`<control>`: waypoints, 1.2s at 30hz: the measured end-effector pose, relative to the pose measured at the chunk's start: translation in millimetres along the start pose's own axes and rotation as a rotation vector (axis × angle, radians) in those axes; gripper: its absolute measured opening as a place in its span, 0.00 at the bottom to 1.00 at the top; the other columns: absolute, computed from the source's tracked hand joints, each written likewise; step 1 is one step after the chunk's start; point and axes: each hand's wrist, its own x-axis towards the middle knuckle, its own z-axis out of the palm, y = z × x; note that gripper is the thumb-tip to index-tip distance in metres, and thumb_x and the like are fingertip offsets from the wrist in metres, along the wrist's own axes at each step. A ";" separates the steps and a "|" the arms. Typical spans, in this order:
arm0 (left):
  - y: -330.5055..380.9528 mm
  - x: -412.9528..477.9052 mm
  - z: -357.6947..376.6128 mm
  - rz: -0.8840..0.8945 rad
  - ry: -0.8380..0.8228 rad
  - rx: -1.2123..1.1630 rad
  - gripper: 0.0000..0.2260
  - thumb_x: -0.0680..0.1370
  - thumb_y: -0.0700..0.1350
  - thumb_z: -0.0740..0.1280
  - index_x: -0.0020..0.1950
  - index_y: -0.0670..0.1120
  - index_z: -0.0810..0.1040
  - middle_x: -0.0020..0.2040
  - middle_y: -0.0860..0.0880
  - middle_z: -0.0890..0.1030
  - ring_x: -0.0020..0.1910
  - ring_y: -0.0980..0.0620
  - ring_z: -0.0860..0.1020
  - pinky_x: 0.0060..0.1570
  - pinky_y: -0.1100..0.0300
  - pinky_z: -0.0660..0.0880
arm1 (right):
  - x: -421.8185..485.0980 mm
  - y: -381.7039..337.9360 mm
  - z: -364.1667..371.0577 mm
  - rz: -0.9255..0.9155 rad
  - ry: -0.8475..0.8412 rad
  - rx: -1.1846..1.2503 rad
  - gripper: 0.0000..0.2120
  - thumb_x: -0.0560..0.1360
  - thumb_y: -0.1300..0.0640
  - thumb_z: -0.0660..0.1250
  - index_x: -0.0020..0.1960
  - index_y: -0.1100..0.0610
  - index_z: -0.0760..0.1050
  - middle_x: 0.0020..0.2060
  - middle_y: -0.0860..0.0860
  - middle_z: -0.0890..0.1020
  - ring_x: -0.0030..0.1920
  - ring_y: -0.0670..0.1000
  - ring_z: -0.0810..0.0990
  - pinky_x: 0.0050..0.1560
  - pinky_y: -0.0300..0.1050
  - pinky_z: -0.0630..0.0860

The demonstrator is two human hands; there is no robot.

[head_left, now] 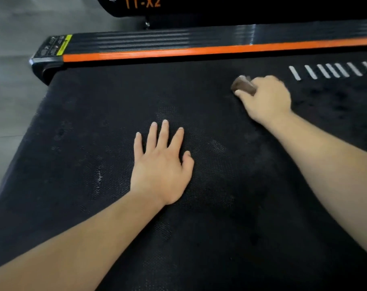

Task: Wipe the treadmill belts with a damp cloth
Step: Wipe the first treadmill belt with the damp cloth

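The black textured treadmill belt fills most of the view, with pale dusty patches near its middle and darker, wet-looking streaks at the right. My left hand lies flat on the belt with its fingers straight and spread. Farther away and to the right, my right hand grips a bunched brown cloth and presses it onto the belt. Most of the cloth is hidden under the fingers.
A black side rail with an orange stripe runs along the belt's far edge, ending in a cap with a yellow label at the left. White slanted marks are printed on the belt at the right. Grey floor lies to the left.
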 end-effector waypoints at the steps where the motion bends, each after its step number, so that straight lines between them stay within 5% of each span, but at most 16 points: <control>1: 0.1 0.2 -0.1 0.002 0.006 -0.001 0.31 0.81 0.62 0.40 0.85 0.56 0.50 0.85 0.48 0.46 0.84 0.46 0.41 0.80 0.40 0.40 | -17.3 -6.2 3.0 -0.084 -0.031 0.020 0.19 0.77 0.38 0.67 0.46 0.54 0.78 0.45 0.56 0.78 0.46 0.61 0.78 0.45 0.50 0.73; 4: -0.1 0.8 0.3 0.006 0.006 -0.008 0.31 0.81 0.62 0.41 0.84 0.56 0.51 0.85 0.47 0.47 0.84 0.46 0.42 0.80 0.40 0.40 | -67.7 -8.0 1.1 -0.288 -0.157 0.091 0.19 0.76 0.39 0.68 0.38 0.51 0.70 0.37 0.48 0.70 0.38 0.53 0.72 0.38 0.48 0.67; 9: -1.1 -0.5 1.6 0.006 0.024 -0.014 0.31 0.81 0.62 0.41 0.84 0.55 0.51 0.85 0.47 0.48 0.84 0.46 0.42 0.80 0.40 0.40 | -50.5 16.8 -7.0 -0.021 0.003 0.005 0.19 0.77 0.37 0.65 0.43 0.53 0.73 0.44 0.54 0.74 0.45 0.59 0.77 0.42 0.47 0.67; 14: -0.2 -0.5 1.8 0.005 0.021 -0.014 0.29 0.83 0.60 0.45 0.85 0.55 0.51 0.85 0.47 0.47 0.84 0.45 0.42 0.80 0.40 0.40 | -124.8 -0.2 -12.6 -0.347 -0.204 0.096 0.18 0.76 0.38 0.67 0.41 0.52 0.74 0.39 0.48 0.71 0.39 0.52 0.73 0.39 0.49 0.70; 19: -0.5 -1.5 1.5 0.010 0.028 -0.022 0.29 0.84 0.60 0.46 0.85 0.54 0.52 0.85 0.46 0.48 0.84 0.45 0.42 0.80 0.40 0.40 | -98.2 35.9 -26.4 -0.053 -0.016 -0.013 0.19 0.77 0.38 0.67 0.44 0.54 0.76 0.42 0.55 0.75 0.46 0.61 0.78 0.45 0.51 0.73; 25: -1.2 -1.2 2.3 0.010 0.034 -0.027 0.29 0.84 0.59 0.46 0.84 0.54 0.52 0.85 0.46 0.48 0.84 0.45 0.42 0.80 0.39 0.39 | -182.1 12.8 -27.4 -0.416 -0.211 0.159 0.21 0.74 0.35 0.63 0.37 0.52 0.70 0.36 0.46 0.69 0.35 0.50 0.72 0.35 0.42 0.63; 30: -2.0 -1.5 1.8 0.021 0.039 -0.039 0.28 0.84 0.59 0.47 0.84 0.54 0.53 0.85 0.45 0.48 0.84 0.44 0.43 0.80 0.39 0.40 | -146.5 42.4 -33.6 -0.092 -0.049 0.019 0.18 0.76 0.38 0.67 0.40 0.51 0.70 0.39 0.49 0.71 0.42 0.55 0.75 0.41 0.46 0.64; 36: 1.1 -4.6 -3.6 0.056 0.061 0.057 0.26 0.85 0.56 0.48 0.83 0.54 0.57 0.85 0.44 0.53 0.84 0.41 0.46 0.77 0.31 0.37 | -194.6 44.0 -44.2 -0.370 -0.191 0.108 0.19 0.75 0.38 0.66 0.37 0.52 0.68 0.36 0.47 0.70 0.36 0.51 0.72 0.35 0.47 0.69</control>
